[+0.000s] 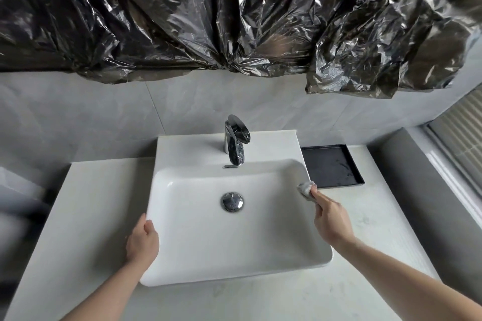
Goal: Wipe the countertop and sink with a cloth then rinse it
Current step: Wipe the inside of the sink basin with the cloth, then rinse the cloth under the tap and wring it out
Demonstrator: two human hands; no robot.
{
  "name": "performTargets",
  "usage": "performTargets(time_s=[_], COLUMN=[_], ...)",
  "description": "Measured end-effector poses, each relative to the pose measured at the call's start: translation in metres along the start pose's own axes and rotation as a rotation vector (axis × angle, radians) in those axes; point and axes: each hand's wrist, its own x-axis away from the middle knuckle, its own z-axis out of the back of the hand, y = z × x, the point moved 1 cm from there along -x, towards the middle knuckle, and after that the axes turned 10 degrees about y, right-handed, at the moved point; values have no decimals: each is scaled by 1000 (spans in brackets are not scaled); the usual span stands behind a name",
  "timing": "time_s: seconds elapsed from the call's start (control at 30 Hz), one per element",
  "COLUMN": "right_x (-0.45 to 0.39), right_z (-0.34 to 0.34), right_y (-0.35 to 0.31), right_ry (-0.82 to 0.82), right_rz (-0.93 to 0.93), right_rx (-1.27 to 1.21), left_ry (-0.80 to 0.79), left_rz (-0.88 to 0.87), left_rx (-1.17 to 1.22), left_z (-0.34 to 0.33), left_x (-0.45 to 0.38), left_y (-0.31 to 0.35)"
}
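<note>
We see the countertop (365, 255), then the sink (198, 247) at its centre. Our left hand (143, 241) grips its eight-o'clock rim; our right hand (330, 219) pinches the cloth (307, 189) against its two-o'clock rim.

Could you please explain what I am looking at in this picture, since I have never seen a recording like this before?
There is no machine here. A person wears a wide-angle camera on the head, so the one picture looks forward and down at their own two bare arms. In front is a white sink set on a pale countertop, with a chrome tap behind it and a metal drain plug in the basin. A black tray lies on the counter to the right. The right hand holds a small crumpled cloth against the sink's right rim. The left hand grips the sink's left edge. Black plastic sheeting covers the wall above.
</note>
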Motion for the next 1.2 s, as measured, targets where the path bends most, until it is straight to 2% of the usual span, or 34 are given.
performTargets(time_s=[0.1,0.2,0.27,0.37,0.47,0.57,0.63,0.8,0.9,1.07,1.2], right_x=[20,25,25,25,25,20,15,7,2,-6,-13], right_z=[12,26,32,36,31,28,28,29,32,37,37], right_y=[-1,-27,-52,-92,-121,-136,-141,-146,-144,-138,-137], right_ry=[24,38,-57,-317,-365,-371,-361,-357,-327,-310,-294], right_rz=[-33,-138,-250,-353,-339,-324,-336,-347,-348,-347,-336], right_rx=[-20,-222,-418,-797,-839,-787,-753,-719,-712,-724,-703], left_ry=[-82,-61,-51,-241,-284,-311,-405,-492,-487,-411,-409], left_rz=[29,-84,-244,-465,-523,-447,-330,-242,-81,6,132], left_rx=[-60,-66,-9,135,287,367,387,268,368,400,538], left_z=[7,16,20,21,26,32,32,15,2,-10,-12], left_x=[0,9,21,48,69,68,63,50,46,42,36], left_y=[9,35,66,113,158,211,241,282,292,295,301])
